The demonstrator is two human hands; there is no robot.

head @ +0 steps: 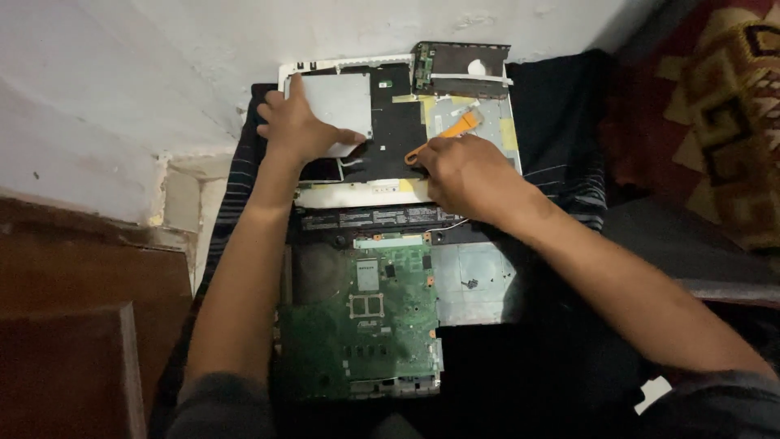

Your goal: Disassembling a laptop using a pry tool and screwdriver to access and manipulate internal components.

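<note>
I note left hand (299, 128) spread flat on the silver plate (337, 102); right hand (463, 175) pinches the orange pry tool (447, 134).

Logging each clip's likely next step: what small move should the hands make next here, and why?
Probably lever the orange pry tool gently under the black sheet. The right hand has the tool's tip at that sheet's edge, while the left hand presses flat on the grey metal plate, steadying the white panel.

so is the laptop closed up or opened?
Opened. The green motherboard lies bare in the lower shell, and the white panel beyond it shows its inner side under the left hand and right hand.
</note>
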